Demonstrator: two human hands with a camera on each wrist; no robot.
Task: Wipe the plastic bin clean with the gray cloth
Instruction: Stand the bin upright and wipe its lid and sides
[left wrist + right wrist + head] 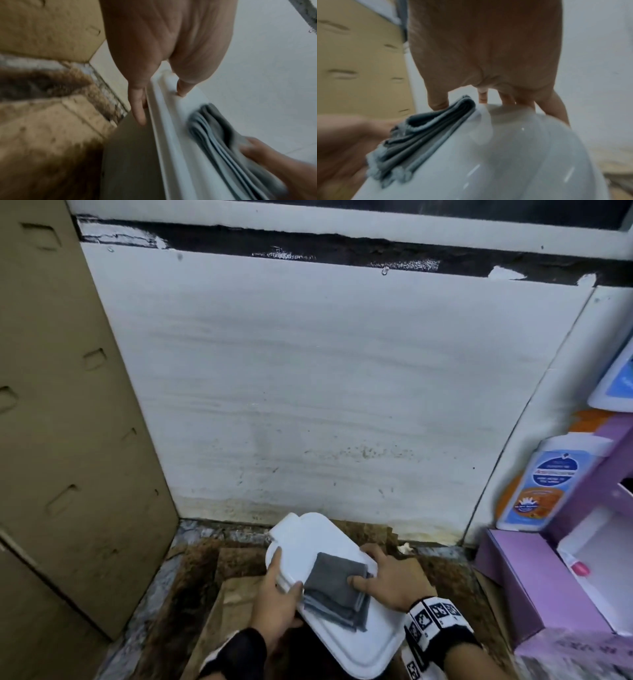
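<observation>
Both my hands hold the white bin (342, 621) up off the floor. My left hand (274, 594) curls round its edge. My right hand (387, 580) presses the gray cloth (337, 590) on top with its thumb. If I rub hard, I think the bin could slip. The bottle (544, 484) label is too blurry to read.

Dim, flat indoor light; head view sharp centrally, bowed and smeared at edges; both wrist views motion-blurred.
</observation>
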